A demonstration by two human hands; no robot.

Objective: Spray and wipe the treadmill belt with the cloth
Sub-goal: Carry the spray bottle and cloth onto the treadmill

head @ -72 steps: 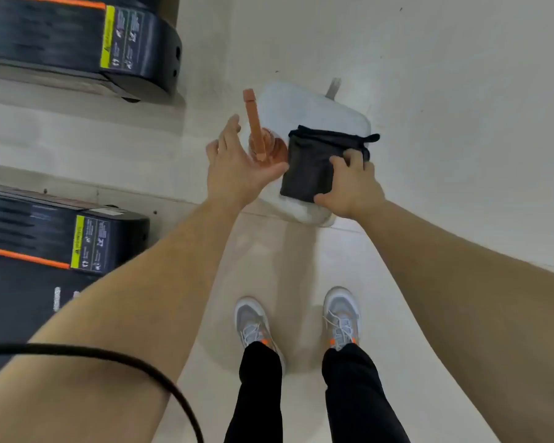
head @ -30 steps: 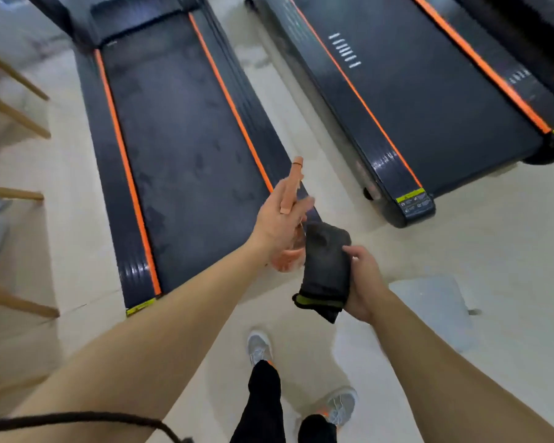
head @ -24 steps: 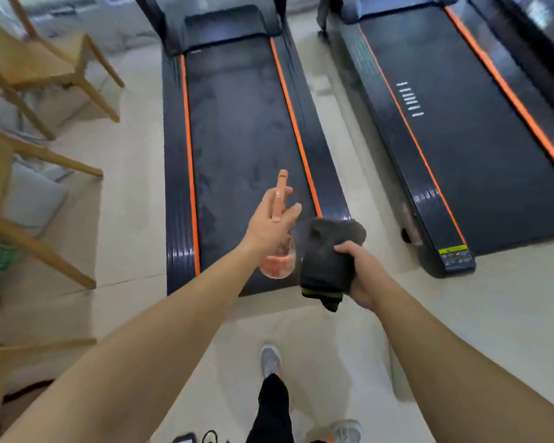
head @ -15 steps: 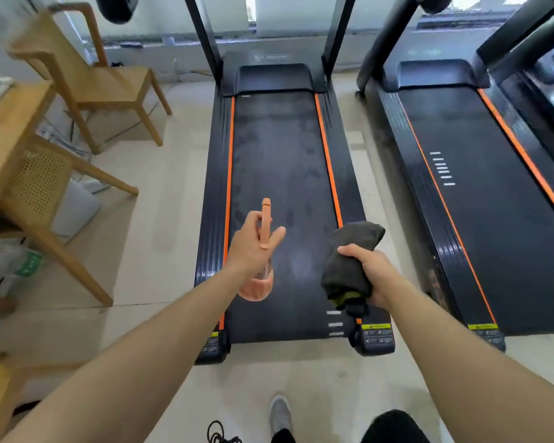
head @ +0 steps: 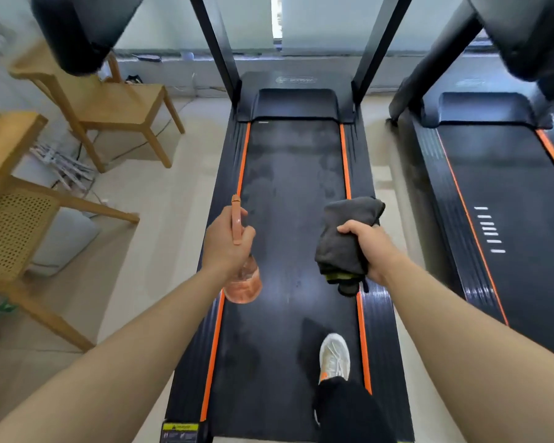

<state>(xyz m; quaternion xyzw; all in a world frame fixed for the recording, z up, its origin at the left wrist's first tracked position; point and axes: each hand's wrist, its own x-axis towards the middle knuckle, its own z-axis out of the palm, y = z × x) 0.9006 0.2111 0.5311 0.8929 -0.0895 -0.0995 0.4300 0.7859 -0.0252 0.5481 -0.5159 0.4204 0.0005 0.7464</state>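
The black treadmill belt (head: 293,193) with orange side stripes runs straight ahead of me, its surface blotchy with dull marks. My left hand (head: 226,246) grips an orange spray bottle (head: 242,282) by its neck, nozzle pointing forward, over the belt's left edge. My right hand (head: 370,247) holds a bunched dark grey cloth (head: 346,238) above the belt's right side. One white shoe (head: 334,358) stands on the near end of the belt.
A second treadmill (head: 506,199) lies to the right across a narrow strip of floor. Wooden chairs (head: 109,103) and a wooden table (head: 4,145) stand at the left. The treadmill's uprights (head: 218,46) rise at the far end.
I picked up the bottle and cloth from a white stand, turned to the treadmill and came closer. One foot is now on the belt, and my hands are further apart.
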